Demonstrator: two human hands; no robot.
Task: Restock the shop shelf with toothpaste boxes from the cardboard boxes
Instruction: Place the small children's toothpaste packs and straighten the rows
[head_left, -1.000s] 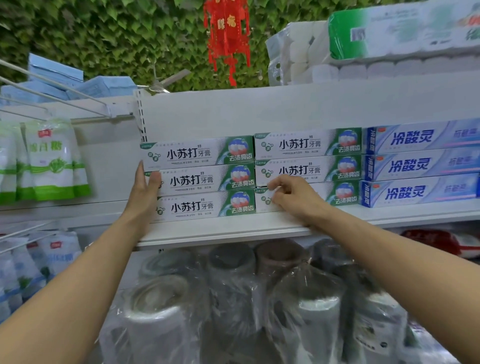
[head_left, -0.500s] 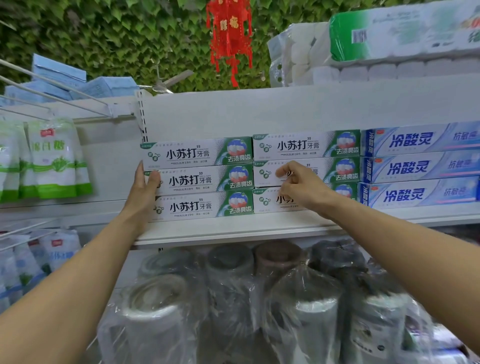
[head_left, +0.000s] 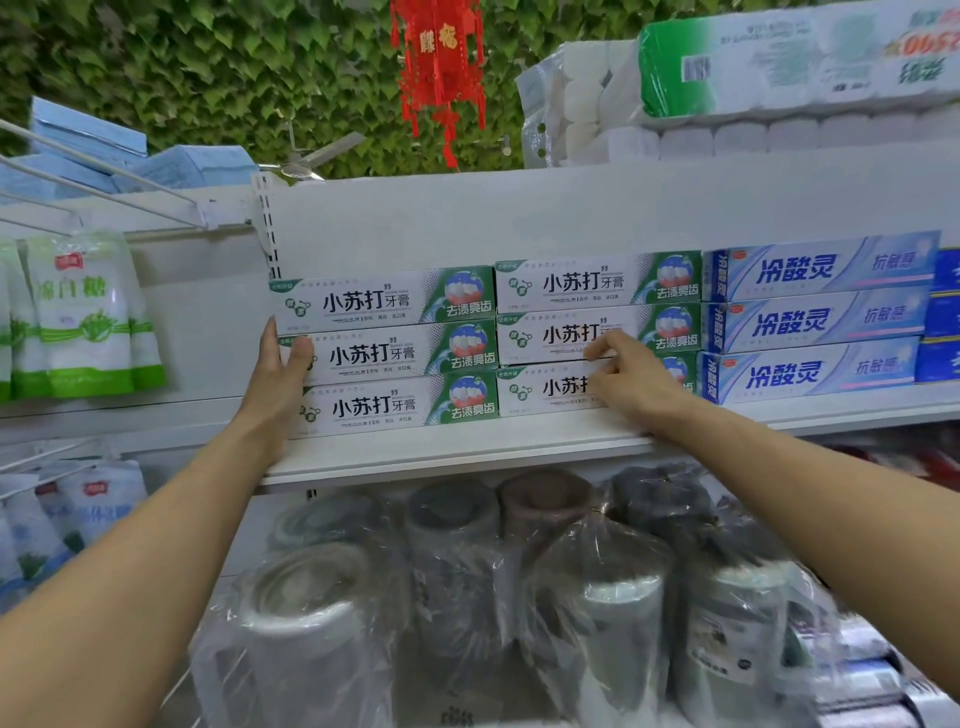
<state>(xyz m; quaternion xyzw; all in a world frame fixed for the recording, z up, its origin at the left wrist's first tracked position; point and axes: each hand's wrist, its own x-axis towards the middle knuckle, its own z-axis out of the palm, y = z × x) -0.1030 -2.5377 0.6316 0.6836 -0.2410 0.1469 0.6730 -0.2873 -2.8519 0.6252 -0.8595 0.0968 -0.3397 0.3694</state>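
Two stacks of three white-and-green toothpaste boxes lie side by side on the white shelf (head_left: 467, 452): a left stack (head_left: 395, 353) and a right stack (head_left: 561, 332). My left hand (head_left: 278, 374) presses flat against the left end of the left stack, thumb on the front of the middle box. My right hand (head_left: 631, 379) touches the front of the right stack's middle and bottom boxes with its fingertips, fingers slightly bent. No cardboard box is in view.
Blue toothpaste boxes (head_left: 815, 319) are stacked to the right on the same shelf. Toilet paper packs (head_left: 727, 78) sit on top. Plastic-wrapped jugs (head_left: 597, 597) fill the shelf below. Green-and-white bags (head_left: 83, 312) hang at left on wire hooks.
My right hand has moved up from the bottom box of the right stack toward the middle one and a little rightward. My left hand has stayed at the left stack's end.
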